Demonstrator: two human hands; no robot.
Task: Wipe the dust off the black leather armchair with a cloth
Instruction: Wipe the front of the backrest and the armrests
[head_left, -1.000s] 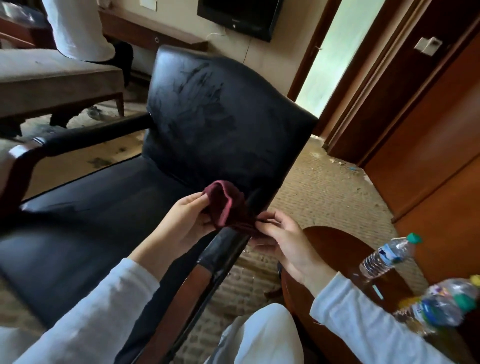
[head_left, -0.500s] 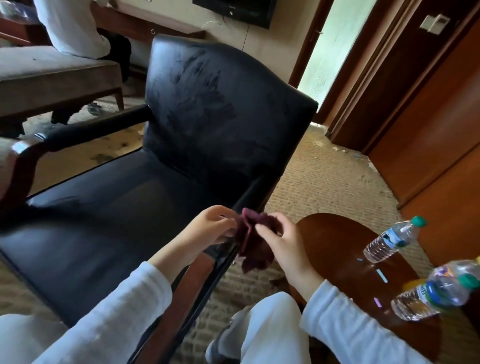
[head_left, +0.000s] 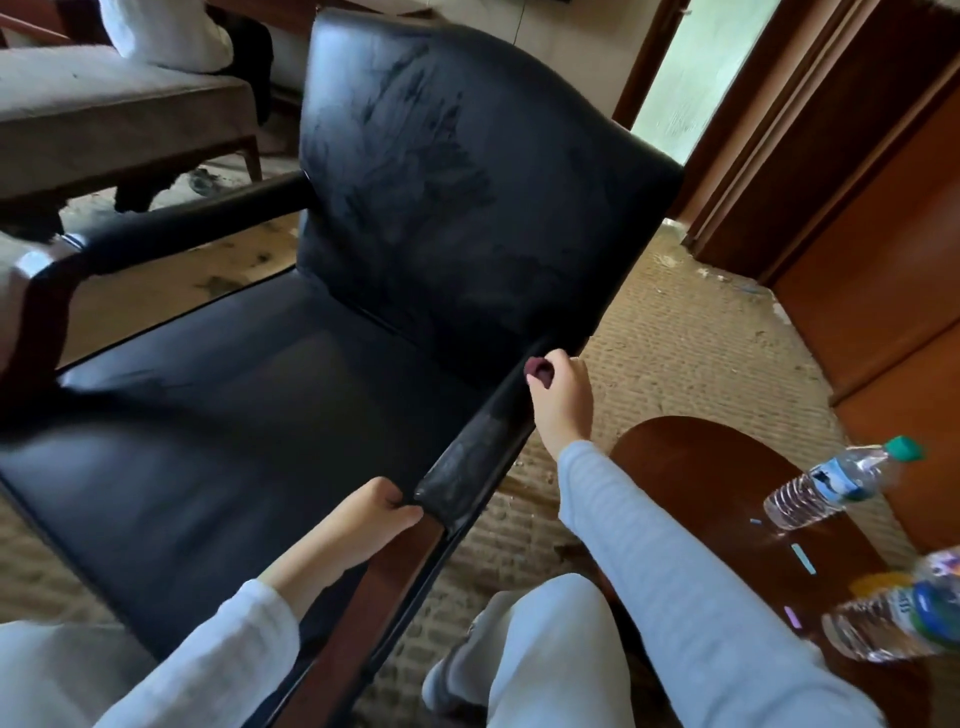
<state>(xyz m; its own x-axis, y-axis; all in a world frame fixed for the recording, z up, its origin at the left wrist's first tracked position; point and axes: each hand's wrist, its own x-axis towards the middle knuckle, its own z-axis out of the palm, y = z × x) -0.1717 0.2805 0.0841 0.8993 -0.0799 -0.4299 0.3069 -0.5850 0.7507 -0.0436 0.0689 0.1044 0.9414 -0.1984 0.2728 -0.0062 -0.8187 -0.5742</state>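
On the black armchair (head_left: 311, 395), our left hand (head_left: 363, 525) curls round the near end of the right armrest (head_left: 480, 447), steadying it. The balled dark-red cloth (head_left: 537, 368) sits at the armrest's far end, clenched in our right hand (head_left: 563, 402). We should open it flatter and draw it toward us along the dusty pad, pressing evenly. At the table's (head_left: 701, 467) right edge, the labels on the bottles (head_left: 831, 480) are too blurred to read.

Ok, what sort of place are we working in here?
Probably a hotel room or similar guest lounge, and a neglected one: a black leather armchair beside a round wooden side table with water bottles on it, an upholstered bench behind, wood-panelled doors on the right, and carpet littered with debris.
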